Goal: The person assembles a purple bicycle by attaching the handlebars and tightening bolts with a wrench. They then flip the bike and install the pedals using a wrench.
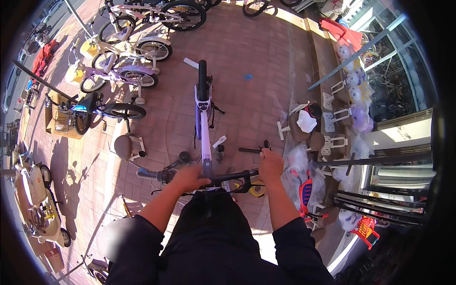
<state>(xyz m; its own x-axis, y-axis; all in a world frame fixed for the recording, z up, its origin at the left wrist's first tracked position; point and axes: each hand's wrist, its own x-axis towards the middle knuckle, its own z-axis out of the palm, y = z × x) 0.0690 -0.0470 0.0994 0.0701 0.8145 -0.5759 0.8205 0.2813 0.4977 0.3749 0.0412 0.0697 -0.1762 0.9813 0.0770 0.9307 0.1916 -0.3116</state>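
Observation:
Directly ahead of my body stands a bicycle with a lilac frame (205,137), a black tyre (203,78) at its far end and a black handlebar (228,177) across the near end. My left hand (189,178) is closed on the handlebar, just left of the stem. A dark grip (145,173) shows farther left. My right hand (271,166) is closed at the bar's right end, around a thin black rod-like piece (250,150) that sticks out leftward. Whether that piece is a tool or a bike part I cannot tell; the fingers hide its middle.
Several small bicycles (142,78) stand at the left, beside a brown stool-like seat (123,147). Boxed goods and a scooter (40,204) are farther left. At right, wrapped toys and small seats (304,128) line a step by the shop window. Yellow tape (257,190) lies near the handlebar.

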